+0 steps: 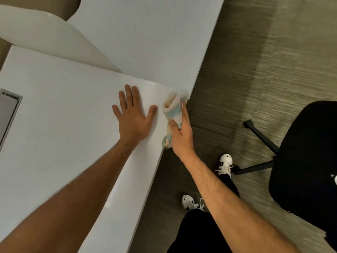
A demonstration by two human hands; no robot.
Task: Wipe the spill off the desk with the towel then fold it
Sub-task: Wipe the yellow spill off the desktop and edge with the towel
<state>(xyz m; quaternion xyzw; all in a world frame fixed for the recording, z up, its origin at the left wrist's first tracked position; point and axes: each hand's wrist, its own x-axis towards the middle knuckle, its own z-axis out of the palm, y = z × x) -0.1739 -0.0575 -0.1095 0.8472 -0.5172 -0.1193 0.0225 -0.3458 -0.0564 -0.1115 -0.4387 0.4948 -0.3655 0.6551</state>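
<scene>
A bunched cream and pale blue towel [174,106] lies at the right edge of the white desk [54,125], near its far corner. My right hand [180,132] grips the towel, thumb on top and fingers along its outer side at the desk edge. My left hand [134,114] rests flat on the desk just left of the towel, fingers spread. No spill shows on the desk surface from here.
A second white desk [145,33] adjoins at the back. A grey cable slot [9,110] is set in the desk at the left. A black office chair [306,152] stands on the floor to the right, near my white shoes [226,163].
</scene>
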